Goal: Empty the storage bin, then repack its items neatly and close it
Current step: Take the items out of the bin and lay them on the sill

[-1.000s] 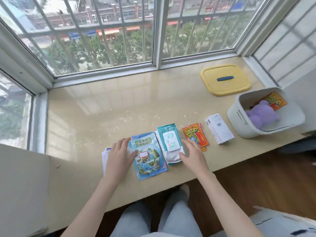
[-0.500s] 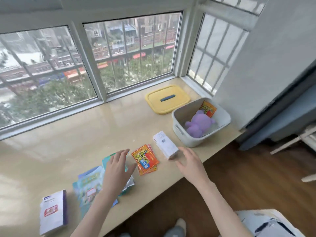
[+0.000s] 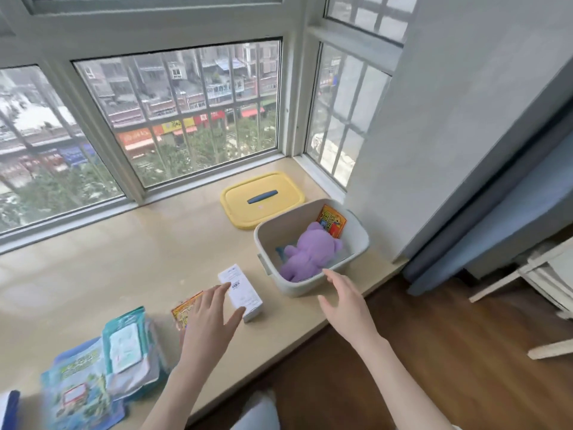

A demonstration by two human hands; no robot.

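The grey storage bin (image 3: 359,240) stands open at the right end of the window ledge. Inside it lie a purple plush toy (image 3: 310,251) and an orange packet (image 3: 332,223) leaning on the far wall. Its yellow lid (image 3: 263,198) lies flat behind it. My right hand (image 3: 345,301) hovers open just in front of the bin's near wall. My left hand (image 3: 210,318) is spread open over an orange packet (image 3: 183,311), its fingertips at a white box (image 3: 240,291). A teal wipes pack (image 3: 125,344) and a blue picture packet (image 3: 79,392) lie at the lower left.
The beige ledge (image 3: 124,268) runs along barred windows. A grey wall and blue curtain (image 3: 483,231) close off the right side. Wooden floor lies below the ledge edge, with white furniture (image 3: 545,274) at the far right. A dark blue item (image 3: 11,408) shows at the left border.
The view has swung right, toward the bin. My left hand moved off the wipes pack to the white box and orange packet. My right hand travelled right, up to the bin's near wall.
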